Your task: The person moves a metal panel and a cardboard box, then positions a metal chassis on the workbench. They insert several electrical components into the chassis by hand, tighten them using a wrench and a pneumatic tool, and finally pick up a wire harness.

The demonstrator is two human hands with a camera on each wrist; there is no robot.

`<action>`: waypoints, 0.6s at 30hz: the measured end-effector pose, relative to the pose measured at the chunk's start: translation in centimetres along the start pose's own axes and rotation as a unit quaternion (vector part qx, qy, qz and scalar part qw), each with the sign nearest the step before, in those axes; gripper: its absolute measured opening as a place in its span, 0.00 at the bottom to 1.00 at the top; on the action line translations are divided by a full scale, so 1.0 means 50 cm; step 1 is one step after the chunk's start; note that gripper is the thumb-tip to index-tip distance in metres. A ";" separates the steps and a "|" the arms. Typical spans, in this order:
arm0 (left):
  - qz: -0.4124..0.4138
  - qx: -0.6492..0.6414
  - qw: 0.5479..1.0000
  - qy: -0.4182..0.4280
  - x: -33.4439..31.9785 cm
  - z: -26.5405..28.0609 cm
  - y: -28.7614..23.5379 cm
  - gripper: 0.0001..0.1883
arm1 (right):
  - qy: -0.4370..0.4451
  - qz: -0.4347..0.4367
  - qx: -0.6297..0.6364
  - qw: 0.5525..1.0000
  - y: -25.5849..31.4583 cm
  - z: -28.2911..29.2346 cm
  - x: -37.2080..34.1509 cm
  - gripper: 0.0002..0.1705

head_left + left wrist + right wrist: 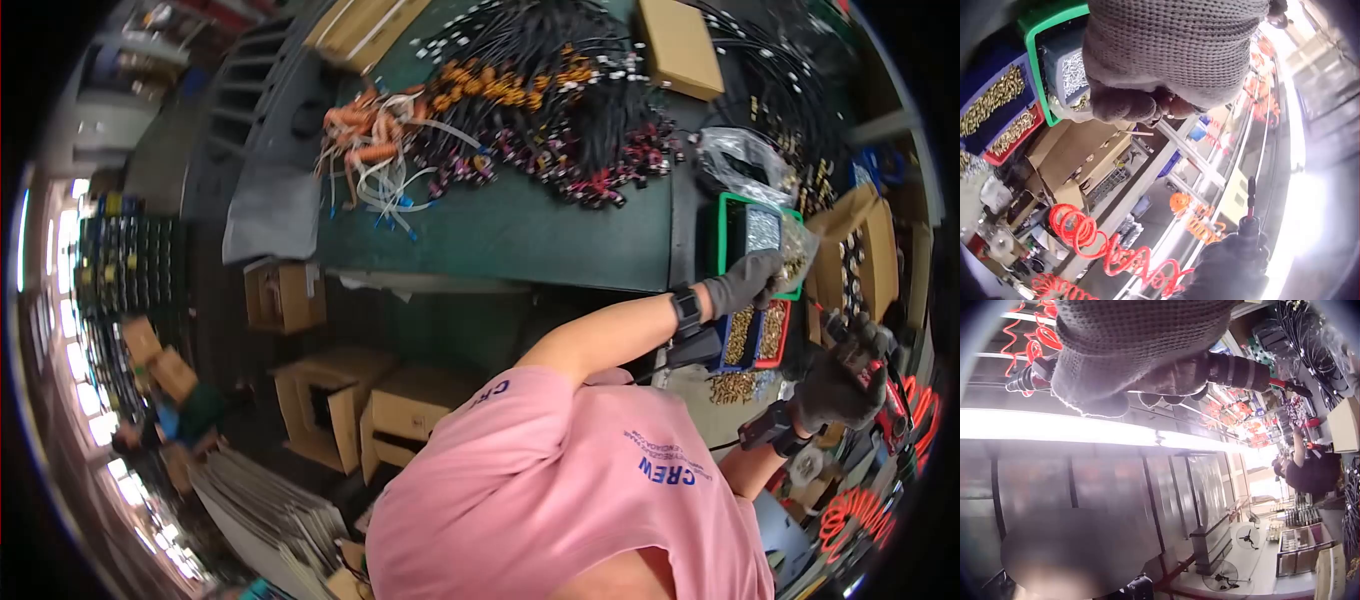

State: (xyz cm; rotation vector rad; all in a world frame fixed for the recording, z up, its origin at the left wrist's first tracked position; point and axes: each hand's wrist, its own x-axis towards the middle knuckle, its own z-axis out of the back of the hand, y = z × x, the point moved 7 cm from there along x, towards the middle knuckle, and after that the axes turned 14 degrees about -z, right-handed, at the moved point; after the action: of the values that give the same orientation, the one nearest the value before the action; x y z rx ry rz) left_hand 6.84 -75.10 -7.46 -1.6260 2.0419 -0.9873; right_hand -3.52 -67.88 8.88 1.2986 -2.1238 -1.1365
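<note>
My gloved left hand [745, 282] is at the edge of the green bin [722, 235], its fingers curled. In the left wrist view, small shiny metal pieces [1169, 115] show at its pinched fingertips; their exact kind is too small to make out. Inside the green bin stands a grey tray of silvery small parts [762, 228], with a clear plastic bag [797, 245] beside it. To the right, my gloved right hand [845, 385] grips a black power screwdriver [1238, 372] with a red part near its tip. The glove hides part of the tool's body.
Blue [738, 335] and red [772, 332] bins of brassy parts stand beside the green one. An open cardboard box [885, 255] is beyond them. Red coiled hoses [855, 515] hang at right. Bundled black cables [590, 110] cover the green table [560, 240].
</note>
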 end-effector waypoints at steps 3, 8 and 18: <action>0.065 -0.091 0.991 -0.066 0.017 0.023 0.061 0.06 | 0.114 -0.029 0.014 0.993 -0.009 0.008 0.027 0.22; -0.407 0.529 0.741 0.075 0.084 -0.025 0.035 0.08 | 0.063 0.047 -0.022 0.997 0.035 0.025 -0.017 0.17; -0.341 0.728 0.575 0.151 0.176 -0.073 0.173 0.26 | 0.012 0.304 -0.228 0.925 0.098 0.162 -0.033 0.21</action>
State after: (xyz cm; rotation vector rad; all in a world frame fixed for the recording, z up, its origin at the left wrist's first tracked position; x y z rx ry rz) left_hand -4.11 -81.46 -9.71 -1.0557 -0.0231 -2.3238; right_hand -10.91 -61.77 8.16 0.3951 -1.8745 -1.2086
